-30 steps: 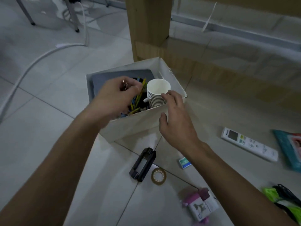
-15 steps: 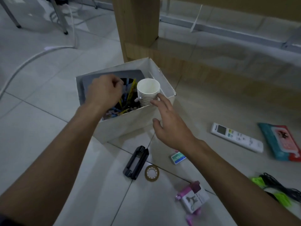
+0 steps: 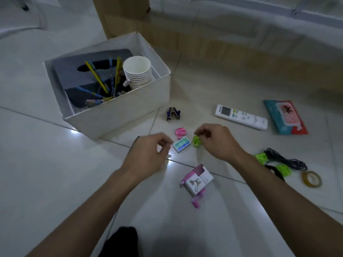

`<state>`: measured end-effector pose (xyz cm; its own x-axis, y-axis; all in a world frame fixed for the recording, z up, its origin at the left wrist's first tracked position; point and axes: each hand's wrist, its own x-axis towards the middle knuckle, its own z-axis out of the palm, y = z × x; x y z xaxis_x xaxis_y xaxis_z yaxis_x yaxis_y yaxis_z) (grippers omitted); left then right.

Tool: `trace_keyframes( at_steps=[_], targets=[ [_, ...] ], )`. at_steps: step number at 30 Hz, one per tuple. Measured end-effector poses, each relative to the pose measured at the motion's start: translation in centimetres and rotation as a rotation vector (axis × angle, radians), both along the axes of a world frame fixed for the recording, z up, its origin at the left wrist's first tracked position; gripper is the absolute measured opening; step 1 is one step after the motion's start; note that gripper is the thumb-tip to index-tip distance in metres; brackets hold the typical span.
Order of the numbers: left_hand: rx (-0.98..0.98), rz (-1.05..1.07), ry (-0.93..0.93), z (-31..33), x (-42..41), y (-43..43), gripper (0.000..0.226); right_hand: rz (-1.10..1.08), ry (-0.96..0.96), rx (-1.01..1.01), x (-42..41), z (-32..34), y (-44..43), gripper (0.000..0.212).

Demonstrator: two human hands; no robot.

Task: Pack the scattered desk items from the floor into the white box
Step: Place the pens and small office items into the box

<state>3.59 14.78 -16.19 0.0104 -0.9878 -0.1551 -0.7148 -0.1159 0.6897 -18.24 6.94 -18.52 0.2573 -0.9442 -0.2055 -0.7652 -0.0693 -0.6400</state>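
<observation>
Stacked paper cups (image 3: 137,71) sit in the white cardboard box (image 3: 120,117). Beside it, your right hand (image 3: 217,143) pinches a green plastic clip (image 3: 196,142). I cannot tell what your left hand (image 3: 146,156) grips. The white remote (image 3: 241,116) remains.

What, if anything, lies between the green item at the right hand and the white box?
Only low clutter: a pink item and a dark clip lie between the green item and the white box. Lifted over them, nothing visible blocks it.

A wooden desk leg (image 3: 120,13) stands on the pale tiled floor (image 3: 37,164); a white cable (image 3: 22,29) curves to its left.
</observation>
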Motion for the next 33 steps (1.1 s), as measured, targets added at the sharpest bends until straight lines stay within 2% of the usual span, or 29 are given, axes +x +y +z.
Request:
trace_keyframes(
  at_steps=[3, 8, 10, 12, 13, 15, 18, 19, 21, 23, 24, 27, 31, 33],
  targets=[
    [0.116, -0.069, -0.008, -2.2, -0.9, 1.1, 0.014, -0.014, 0.066, -0.004, -1.8, -1.6, 1.5, 0.027],
    [0.217, -0.276, -0.331, -2.4, -2.6, 2.6, 0.004, 0.01, 0.047, 0.008, -4.0, -2.4, 4.1, 0.034],
    [0.355, -0.393, -0.382, -2.6, -3.6, 4.5, 0.014, 0.013, 0.065, -0.012, -4.9, -2.9, 5.6, 0.032],
    [0.373, -0.385, -0.334, -3.2, -5.0, 6.9, 0.028, 0.009, 0.074, -0.029, -5.6, -3.5, 7.6, 0.029],
    [0.306, -0.34, -0.313, -3.7, -5.4, 8.0, 0.031, 0.009, 0.069, -0.038, -5.7, -3.8, 8.6, 0.028],
    [0.169, -0.284, -0.267, -4.7, -6.4, 9.6, 0.031, 0.023, 0.059, -0.031, -5.9, -4.2, 10.2, 0.03],
    [0.122, -0.256, -0.172, -5.6, -6.7, 9.9, 0.034, 0.031, 0.052, 0.019, -5.8, -4.2, 10.9, 0.035],
    [0.117, -0.248, -0.146, -5.6, -6.7, 9.6, 0.035, 0.028, 0.038, 0.025, -5.8, -4.0, 10.8, 0.042],
    [0.099, -0.24, -0.103, -5.5, -6.6, 9.0, 0.034, 0.05, -0.002, 0.052, -5.9, -3.3, 10.5, 0.068],
    [0.088, -0.236, -0.066, -5.5, -6.4, 8.7, 0.036, 0.167, 0.0, 0.046, -5.9, -2.5, 10.2, 0.09],
    [0.088, -0.23, -0.046, -5.5, -6.3, 8.6, 0.035, 0.239, 0.03, 0.019, -5.8, -2.3, 10.0, 0.091],
    [0.114, -0.135, 0.087, -5.4, -6.2, 8.3, 0.03, 0.303, 0.075, -0.051, -5.3, -2.3, 9.8, 0.067],
    [0.28, 0.081, 0.516, -3.6, -6.9, 7.7, 0.049, 0.137, -0.118, -0.105, -4.1, -1.5, 10.2, 0.054],
    [0.239, 0.094, 0.576, -2.8, -7.3, 7.2, 0.052, 0.107, -0.201, -0.132, -3.2, -0.8, 10.6, 0.053]
  ],
)
